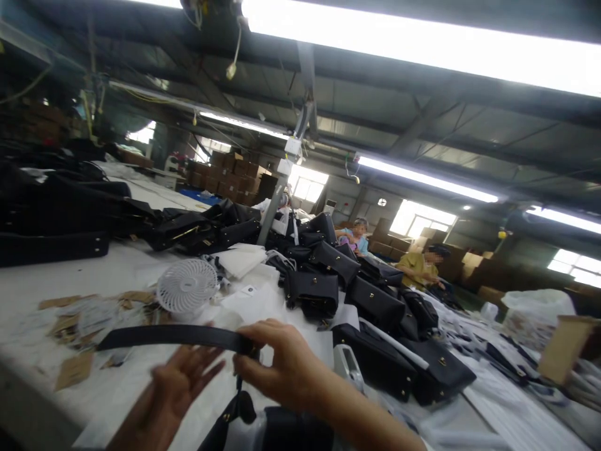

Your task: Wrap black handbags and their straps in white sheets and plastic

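Observation:
My right hand (pixel 282 360) pinches the end of a black bag strap (pixel 173 334) between thumb and fingers. The strap arches out to the left, its far end unsupported over the table. Just below it, my left hand (pixel 176 385) is open with fingers stretched out; the fingertips are near the strap's underside, and I cannot tell if they touch it. Beneath my hands, at the bottom edge, sits a black handbag (pixel 295 429), partly cut off, with white wrapping beside its dark flap. My right forearm hides part of the bag.
A white fan (pixel 186 285) lies among brown paper tags (pixel 75 369) on the white table (pixel 28 294). Many black handbags (pixel 312 291) are heaped ahead, around a slanted post (pixel 272 213). Two people (pixel 354 238) sit beyond; a plastic sack (pixel 538 310) stands right.

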Demonstrator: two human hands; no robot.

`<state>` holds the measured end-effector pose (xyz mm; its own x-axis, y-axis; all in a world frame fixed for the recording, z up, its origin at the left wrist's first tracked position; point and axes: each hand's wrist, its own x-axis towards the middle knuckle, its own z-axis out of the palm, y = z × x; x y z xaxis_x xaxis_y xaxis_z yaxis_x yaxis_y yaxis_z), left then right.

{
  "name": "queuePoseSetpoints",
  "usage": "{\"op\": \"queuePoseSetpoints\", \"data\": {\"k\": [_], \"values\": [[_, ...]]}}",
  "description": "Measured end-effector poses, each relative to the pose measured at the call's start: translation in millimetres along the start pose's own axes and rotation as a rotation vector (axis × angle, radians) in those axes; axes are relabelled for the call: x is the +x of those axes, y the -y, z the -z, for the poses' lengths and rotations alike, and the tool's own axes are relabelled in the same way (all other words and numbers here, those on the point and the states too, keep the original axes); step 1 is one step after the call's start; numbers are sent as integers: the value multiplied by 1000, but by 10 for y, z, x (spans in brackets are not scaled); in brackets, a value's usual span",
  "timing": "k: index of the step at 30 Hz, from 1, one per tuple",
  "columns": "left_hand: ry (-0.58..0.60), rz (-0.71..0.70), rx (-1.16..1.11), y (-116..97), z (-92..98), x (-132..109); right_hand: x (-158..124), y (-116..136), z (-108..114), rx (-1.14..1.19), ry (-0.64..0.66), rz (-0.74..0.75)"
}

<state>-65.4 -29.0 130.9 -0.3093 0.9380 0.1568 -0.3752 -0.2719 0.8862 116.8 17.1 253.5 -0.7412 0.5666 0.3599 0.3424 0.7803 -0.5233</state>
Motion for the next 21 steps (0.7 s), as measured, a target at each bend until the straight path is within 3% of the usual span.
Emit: {"op": "queuePoseSetpoints", "data": {"k": [3,7,13,18,21], "values": [[202,-11,109,138,-235,-113,66,58,14,-48,-20,10],[142,64,122,12,-413,-82,179,87,97,32,-91,0],[174,159,210,1,-480,23,280,-6,312,655,-328,-207],[360,164,233,88,-550,123,234,-189,499,1011,-600,-242],[454,124,200,150,-599,178,91,-367,527,1142,-700,-307]]}}
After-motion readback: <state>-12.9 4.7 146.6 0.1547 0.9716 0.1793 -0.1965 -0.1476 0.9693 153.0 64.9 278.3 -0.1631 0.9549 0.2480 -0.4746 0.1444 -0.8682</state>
